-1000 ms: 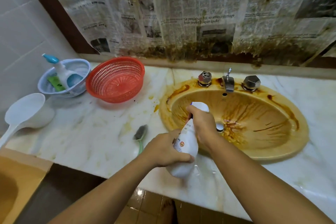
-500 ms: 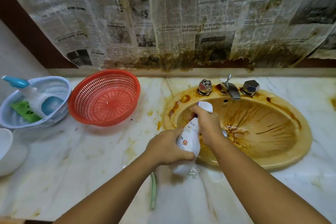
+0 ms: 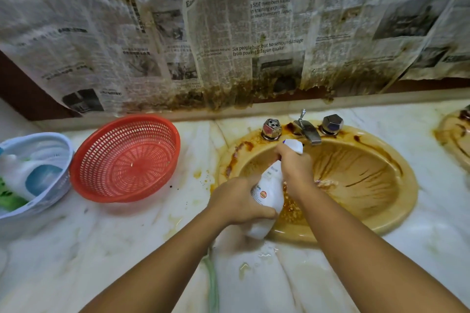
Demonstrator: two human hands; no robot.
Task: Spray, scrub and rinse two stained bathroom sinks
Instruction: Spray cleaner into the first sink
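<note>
A yellow oval sink (image 3: pixel 396 213), streaked with brown stains, is set in the marble counter (image 3: pixel 106 244). A white spray bottle (image 3: pixel 269 193) is tilted over the sink's left side, nozzle pointing toward the tap (image 3: pixel 309 132). My left hand (image 3: pixel 237 202) grips the bottle's body from the left. My right hand (image 3: pixel 295 169) grips its neck and trigger head. A second stained sink (image 3: pixel 455 134) shows at the right edge, mostly cut off. Under my left forearm lies a green-handled brush (image 3: pixel 212 284), mostly hidden.
A red plastic basket (image 3: pixel 127 157) stands empty left of the sink. A pale blue basket (image 3: pixel 48 178) at the left edge holds a cleaner bottle and a green item. Stained newspaper (image 3: pixel 229 33) covers the wall behind. Small puddles (image 3: pixel 264 254) lie on the counter by the front rim.
The view has swung right and closer, so the second sink enters and the white scoop leaves. Both hands keep their hold on the bottle, which is now further over the basin.
</note>
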